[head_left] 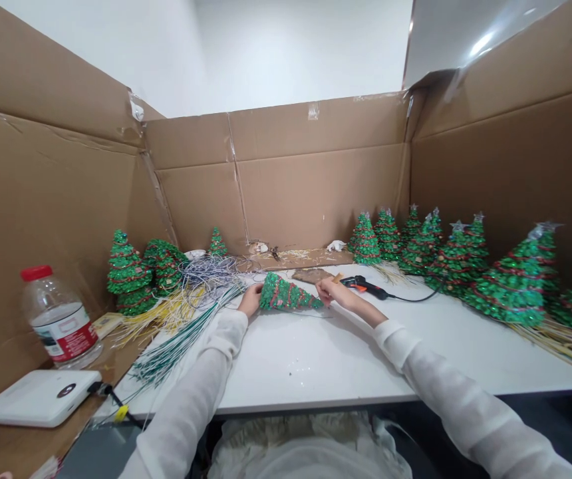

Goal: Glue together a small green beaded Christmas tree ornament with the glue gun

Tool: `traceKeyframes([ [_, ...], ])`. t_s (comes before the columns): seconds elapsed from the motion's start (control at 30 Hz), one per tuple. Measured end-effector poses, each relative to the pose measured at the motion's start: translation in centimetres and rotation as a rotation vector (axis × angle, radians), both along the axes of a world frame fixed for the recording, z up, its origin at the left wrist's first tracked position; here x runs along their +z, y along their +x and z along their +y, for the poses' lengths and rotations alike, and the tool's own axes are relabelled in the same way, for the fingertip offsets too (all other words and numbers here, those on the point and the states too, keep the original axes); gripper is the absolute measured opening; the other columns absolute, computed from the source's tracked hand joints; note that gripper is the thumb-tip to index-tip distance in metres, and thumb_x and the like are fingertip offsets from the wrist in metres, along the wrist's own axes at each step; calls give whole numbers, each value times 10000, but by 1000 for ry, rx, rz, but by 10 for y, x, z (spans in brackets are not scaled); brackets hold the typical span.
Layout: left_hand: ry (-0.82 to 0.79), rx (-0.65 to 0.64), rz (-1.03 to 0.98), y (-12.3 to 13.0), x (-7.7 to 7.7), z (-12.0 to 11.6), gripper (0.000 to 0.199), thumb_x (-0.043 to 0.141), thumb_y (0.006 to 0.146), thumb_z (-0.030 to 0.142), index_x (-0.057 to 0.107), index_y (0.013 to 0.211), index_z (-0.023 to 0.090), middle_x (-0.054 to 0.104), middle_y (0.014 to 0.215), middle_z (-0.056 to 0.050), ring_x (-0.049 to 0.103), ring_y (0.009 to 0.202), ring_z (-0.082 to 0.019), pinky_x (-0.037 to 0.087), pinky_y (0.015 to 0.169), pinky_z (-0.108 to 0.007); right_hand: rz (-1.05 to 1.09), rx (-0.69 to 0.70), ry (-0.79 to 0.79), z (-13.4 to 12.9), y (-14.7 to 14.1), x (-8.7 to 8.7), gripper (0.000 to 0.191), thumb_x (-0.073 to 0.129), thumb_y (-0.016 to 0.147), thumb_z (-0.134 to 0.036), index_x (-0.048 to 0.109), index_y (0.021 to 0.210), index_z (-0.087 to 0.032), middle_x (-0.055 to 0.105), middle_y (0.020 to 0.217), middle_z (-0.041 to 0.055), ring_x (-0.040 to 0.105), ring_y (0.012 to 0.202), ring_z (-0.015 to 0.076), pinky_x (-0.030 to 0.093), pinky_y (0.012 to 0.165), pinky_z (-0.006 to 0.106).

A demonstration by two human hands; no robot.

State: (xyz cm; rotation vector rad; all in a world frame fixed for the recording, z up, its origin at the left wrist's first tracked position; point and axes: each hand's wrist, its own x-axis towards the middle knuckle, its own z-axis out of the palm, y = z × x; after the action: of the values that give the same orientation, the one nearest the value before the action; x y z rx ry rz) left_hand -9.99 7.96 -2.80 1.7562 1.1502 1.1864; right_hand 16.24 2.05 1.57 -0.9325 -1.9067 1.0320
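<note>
A small green Christmas tree [288,294] with red garland lies on its side over the white table [310,362], its tip pointing right. My left hand [251,301] is closed on the wide base of the tree. At the narrow tip, my right hand [333,293] has its fingers pinched together; whatever small piece may be between them is too small to make out. Just behind the right hand sits a black and orange glue gun [366,287] with a cable, beside a brown stained pad [310,275].
Finished-looking trees with star tops [508,283] stand along the right. More trees [129,273] and bundles of yellow, white and green wires [186,339] lie left. A bottle [66,322] and white power bank [41,397] occupy the left edge. Cardboard walls [316,186] enclose the table.
</note>
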Motion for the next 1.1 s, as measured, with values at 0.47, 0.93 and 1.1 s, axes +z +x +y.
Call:
traceKeyframes([
  [0.47, -23, -5, 5, -2, 4, -1, 215, 632, 597, 241, 687, 751, 100, 693, 712, -48, 611, 748, -205, 472, 713, -297, 106, -38, 2, -7, 3, -7, 213, 320, 670, -271, 330, 466, -213, 472, 434, -2, 401, 460, 116, 320, 530, 260],
  [0.93, 20, 34, 95, -5, 5, -2, 182, 600, 629, 188, 687, 768, 109, 692, 708, -31, 610, 762, -203, 466, 725, -291, 230, -36, -168, -1, 8, -15, 209, 345, 675, -271, 374, 481, -202, 475, 449, 3, 460, 494, 129, 377, 575, 268],
  [1.1, 51, 113, 143, -7, 1, 0, 158, 600, 634, 178, 683, 759, 127, 686, 691, -20, 607, 762, -201, 466, 732, -288, 261, -30, -184, 3, 9, -18, 203, 355, 668, -281, 337, 479, -209, 460, 435, -6, 454, 479, 126, 376, 560, 262],
])
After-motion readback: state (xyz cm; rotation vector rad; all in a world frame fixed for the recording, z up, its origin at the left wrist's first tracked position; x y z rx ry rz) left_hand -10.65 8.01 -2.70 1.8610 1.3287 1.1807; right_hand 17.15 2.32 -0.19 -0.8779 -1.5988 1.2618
